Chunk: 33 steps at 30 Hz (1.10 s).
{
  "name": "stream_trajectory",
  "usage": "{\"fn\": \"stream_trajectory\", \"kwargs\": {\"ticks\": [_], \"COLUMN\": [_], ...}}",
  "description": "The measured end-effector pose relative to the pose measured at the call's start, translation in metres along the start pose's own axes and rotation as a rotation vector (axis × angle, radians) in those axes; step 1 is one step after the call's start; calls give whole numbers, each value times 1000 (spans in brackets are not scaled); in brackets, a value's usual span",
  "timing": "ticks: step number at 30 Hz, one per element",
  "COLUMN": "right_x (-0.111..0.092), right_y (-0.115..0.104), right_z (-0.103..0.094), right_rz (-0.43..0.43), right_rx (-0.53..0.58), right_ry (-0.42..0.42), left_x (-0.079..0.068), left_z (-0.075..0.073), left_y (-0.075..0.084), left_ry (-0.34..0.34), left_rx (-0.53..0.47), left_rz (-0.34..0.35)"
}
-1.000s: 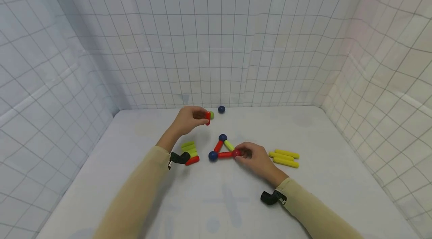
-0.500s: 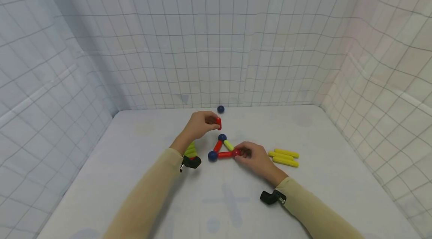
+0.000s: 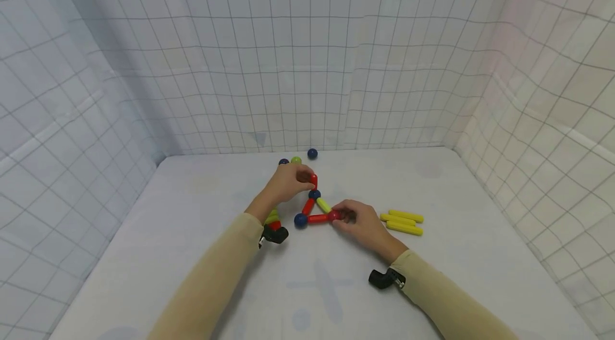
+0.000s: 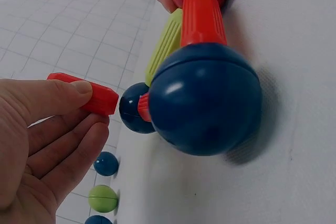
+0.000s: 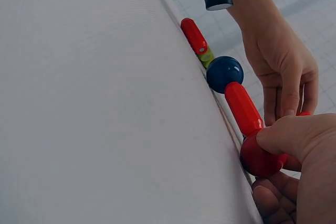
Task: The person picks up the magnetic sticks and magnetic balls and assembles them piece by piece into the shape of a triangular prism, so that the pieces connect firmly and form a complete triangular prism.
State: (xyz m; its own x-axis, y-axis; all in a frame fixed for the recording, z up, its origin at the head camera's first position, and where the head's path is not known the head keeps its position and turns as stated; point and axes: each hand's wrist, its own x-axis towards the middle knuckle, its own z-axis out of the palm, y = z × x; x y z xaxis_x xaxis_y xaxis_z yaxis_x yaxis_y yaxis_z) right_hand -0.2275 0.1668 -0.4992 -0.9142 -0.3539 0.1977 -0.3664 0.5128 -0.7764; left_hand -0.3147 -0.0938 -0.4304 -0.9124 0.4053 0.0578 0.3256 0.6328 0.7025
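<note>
My left hand (image 3: 287, 182) pinches a short red rod (image 4: 86, 93) between thumb and fingers. The rod stands nearly upright in the head view, its lower end right at the far blue ball (image 3: 314, 195). That ball is one corner of a flat triangle. A near blue ball (image 4: 205, 100) and a red ball (image 3: 333, 215) form the other corners. Two red rods, one of them the front rod (image 3: 317, 219), and a lime rod (image 3: 324, 205) join the balls. My right hand (image 3: 362, 223) grips the red ball at the triangle's right corner, thumb on top in the right wrist view.
Three long yellow rods (image 3: 403, 226) lie right of my right hand. Lime rods (image 3: 272, 217) and a red rod (image 3: 275, 226) lie partly hidden under my left wrist. Toward the back wall sit a lime ball (image 3: 296, 160) and two blue balls, one the rightmost ball (image 3: 312, 153).
My left hand has moved right and nearer with the red rod, from beside the lime ball to the triangle's far blue ball. My right hand stays at the red ball.
</note>
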Motion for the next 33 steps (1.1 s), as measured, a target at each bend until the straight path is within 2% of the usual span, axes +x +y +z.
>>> {"fn": "stream_trajectory", "kwargs": {"ticks": [9, 22, 27, 33], "right_x": [0, -1, -1, -1], "right_y": [-1, 0, -1, -3], "right_z": [0, 1, 1, 0], "right_rz": [-5, 1, 12, 6], "right_rx": [-11, 9, 7, 10], "right_ry": [4, 9, -4, 0], "left_x": [-1, -3, -12, -26], "left_z": [4, 1, -13, -46], "left_y": [-1, 2, 3, 10], "left_ry": [-7, -29, 6, 67], "left_rx": [15, 46, 56, 77], "left_rz": [5, -5, 6, 28]}}
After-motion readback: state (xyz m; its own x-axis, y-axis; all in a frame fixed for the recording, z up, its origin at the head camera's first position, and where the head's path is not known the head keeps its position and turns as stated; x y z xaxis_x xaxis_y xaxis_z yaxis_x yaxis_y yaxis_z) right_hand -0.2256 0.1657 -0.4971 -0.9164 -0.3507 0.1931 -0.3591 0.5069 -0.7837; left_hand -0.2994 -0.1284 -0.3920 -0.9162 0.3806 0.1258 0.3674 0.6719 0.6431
